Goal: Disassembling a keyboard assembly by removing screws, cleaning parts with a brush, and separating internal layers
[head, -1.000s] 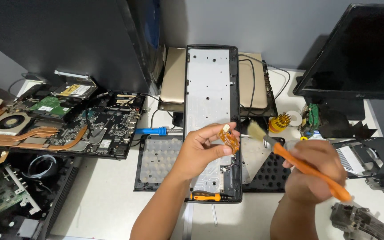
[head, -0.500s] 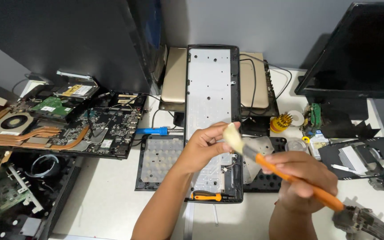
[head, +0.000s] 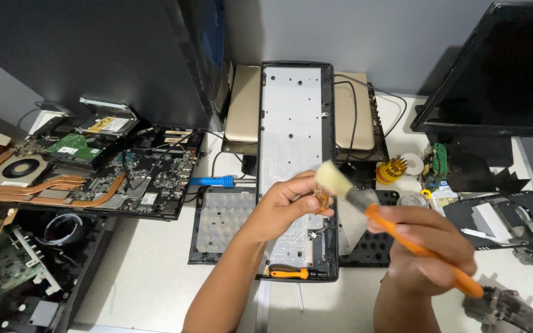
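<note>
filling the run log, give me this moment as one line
left hand: pinches small amber part | right hand: holds orange-handled brush, bristles at part | under: upturned keyboard panel

Keyboard backplate (head: 294, 123) mid-desk (head: 149, 277), motherboard (head: 137, 179) to its left, monitor (head: 501, 74) right, screwdriver (head: 288, 272) on its near edge.

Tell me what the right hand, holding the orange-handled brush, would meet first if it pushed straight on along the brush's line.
The right hand aims its orange-handled brush up-left. The pale bristles would probably first meet the small amber ribbon piece pinched in the left hand; depth is unclear, so they may already touch.
</note>
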